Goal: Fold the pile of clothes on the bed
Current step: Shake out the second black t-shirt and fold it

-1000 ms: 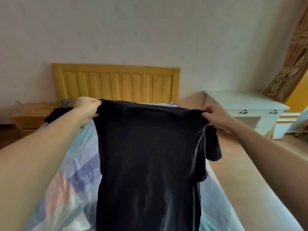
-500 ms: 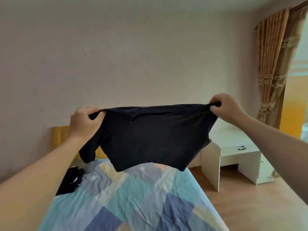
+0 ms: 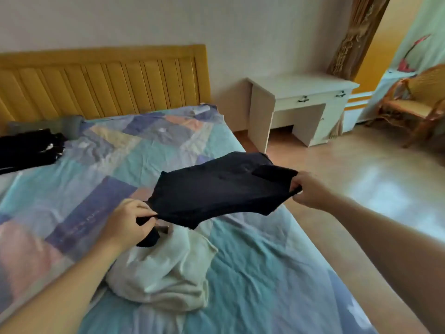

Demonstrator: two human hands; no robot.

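Note:
A dark navy T-shirt [image 3: 216, 189] is stretched almost flat in the air, low over the bed [image 3: 252, 261]. My left hand [image 3: 127, 222] pinches its near left corner, and my right hand [image 3: 305, 189] grips the right corner past the bed's right edge. Under the shirt lies a crumpled cream garment [image 3: 168, 268] on the patchwork sheet. A black garment [image 3: 29, 150] lies at the bed's far left, with a grey one [image 3: 69, 125] behind it by the headboard.
A yellow wooden headboard [image 3: 108, 80] stands against the wall. To the right of the bed are a white desk [image 3: 301, 102], a wicker chair [image 3: 414, 102] and a curtain [image 3: 356, 37]. Wooden floor [image 3: 361, 177] runs along the bed's right side.
The shirt, held high and hanging from its shoulders a second ago, has swung down to a flat spread just above the bed. Both hands dropped with it, and my view tilted down.

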